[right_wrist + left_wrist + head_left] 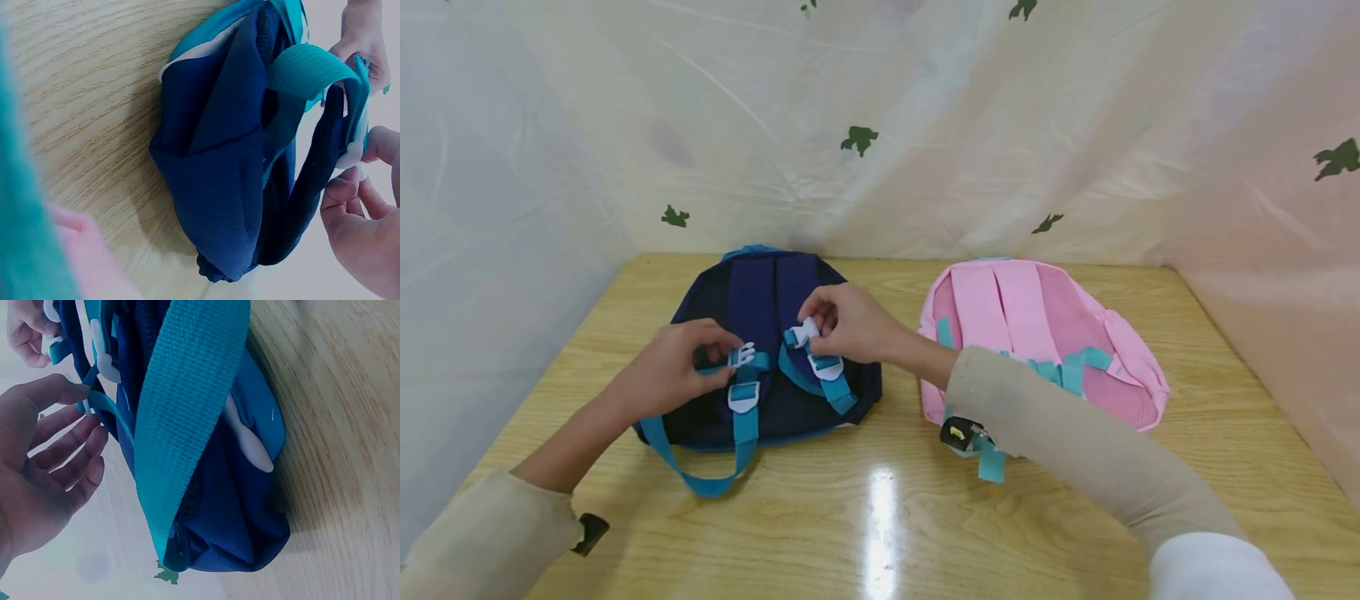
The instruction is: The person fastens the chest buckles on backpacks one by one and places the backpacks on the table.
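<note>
A navy backpack [788, 410] with teal webbing lies on the table, its shoulder straps facing up. My left hand [676, 367] pinches the pronged half of a white side-release buckle [743, 355], attached to a teal strap. Just to its right, my right hand [857, 325] holds the white socket half [806, 332] between thumb and fingers. The two halves are apart, a short gap between them. White strap adjusters [743, 397] sit below each half. In the left wrist view a wide teal strap [187, 406] crosses the backpack's side.
A pink backpack [1022, 304] with mint straps lies right of the navy one, partly under my right forearm. Both rest on a wooden table [880, 517]. Behind hangs a pale curtain [760, 167] with green leaf shapes. A teal strap loop [707, 486] hangs toward the front.
</note>
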`<action>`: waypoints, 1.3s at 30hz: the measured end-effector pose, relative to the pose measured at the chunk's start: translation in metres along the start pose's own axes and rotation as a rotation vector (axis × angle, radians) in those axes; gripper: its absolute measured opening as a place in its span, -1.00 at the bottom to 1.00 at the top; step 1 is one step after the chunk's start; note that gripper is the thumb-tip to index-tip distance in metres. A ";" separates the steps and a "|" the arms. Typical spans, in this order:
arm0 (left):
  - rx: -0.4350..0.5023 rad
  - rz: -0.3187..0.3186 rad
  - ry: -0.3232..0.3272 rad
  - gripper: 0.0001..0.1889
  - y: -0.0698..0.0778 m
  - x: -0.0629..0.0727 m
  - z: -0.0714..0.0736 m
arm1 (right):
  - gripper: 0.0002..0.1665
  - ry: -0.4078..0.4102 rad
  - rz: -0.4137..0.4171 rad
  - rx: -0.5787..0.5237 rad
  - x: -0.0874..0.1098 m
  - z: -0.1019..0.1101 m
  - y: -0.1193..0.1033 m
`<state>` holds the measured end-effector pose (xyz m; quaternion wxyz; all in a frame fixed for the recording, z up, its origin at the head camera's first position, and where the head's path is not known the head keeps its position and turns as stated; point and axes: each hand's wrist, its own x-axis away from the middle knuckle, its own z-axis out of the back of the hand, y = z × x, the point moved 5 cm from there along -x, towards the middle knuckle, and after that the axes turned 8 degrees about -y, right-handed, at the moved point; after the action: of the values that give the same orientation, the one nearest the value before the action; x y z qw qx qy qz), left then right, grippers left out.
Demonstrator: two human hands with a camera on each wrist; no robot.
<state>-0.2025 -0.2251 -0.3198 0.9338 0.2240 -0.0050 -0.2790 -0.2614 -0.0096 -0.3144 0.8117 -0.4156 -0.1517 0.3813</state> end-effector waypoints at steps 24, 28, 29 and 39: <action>0.258 0.023 0.221 -0.73 -0.008 0.007 0.019 | -0.71 0.170 0.081 -0.454 0.007 0.026 0.003; 0.446 0.075 0.285 -0.74 -0.016 0.011 0.026 | -0.67 0.199 0.135 -0.421 0.005 0.026 0.000; 0.510 0.071 0.301 -0.74 -0.018 0.012 0.028 | -0.66 0.203 0.149 -0.418 0.004 0.026 -0.001; 0.963 -0.056 0.371 -0.71 -0.029 0.015 0.034 | -0.57 0.161 0.263 -0.528 -0.003 0.020 -0.006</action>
<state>-0.2091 -0.2687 -0.3033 0.7020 0.6744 0.0390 -0.2255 -0.2719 -0.0028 -0.2978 0.6288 -0.6569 -0.1257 0.3965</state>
